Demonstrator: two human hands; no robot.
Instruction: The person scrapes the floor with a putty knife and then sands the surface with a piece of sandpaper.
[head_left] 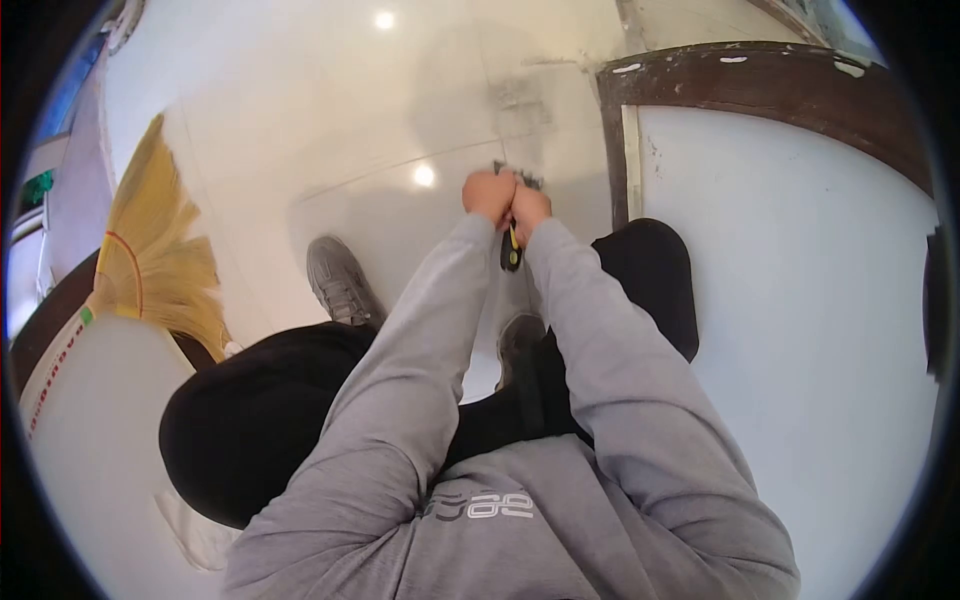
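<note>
Both hands are closed together, one against the other, low over the pale tiled floor (pixel 330 140). My left hand (pixel 487 194) and my right hand (pixel 530 208) wrap round a tool with a black-and-yellow handle (pixel 511 250), whose end sticks out below them toward my body. Its working end is hidden by my fingers, so its exact kind does not show. Just beyond my knuckles lies a dark, crumbly smear (pixel 528 180) on the floor. A greyish stained patch (pixel 520 105) is a little farther ahead.
A straw broom (pixel 150 230) leans at the left beside a white panel. On the right stands a dark brown frame (pixel 760 85) round a white panel (pixel 790 260). My grey shoe (pixel 340 280) rests on the tiles, with my other shoe (pixel 520 345) under my arms.
</note>
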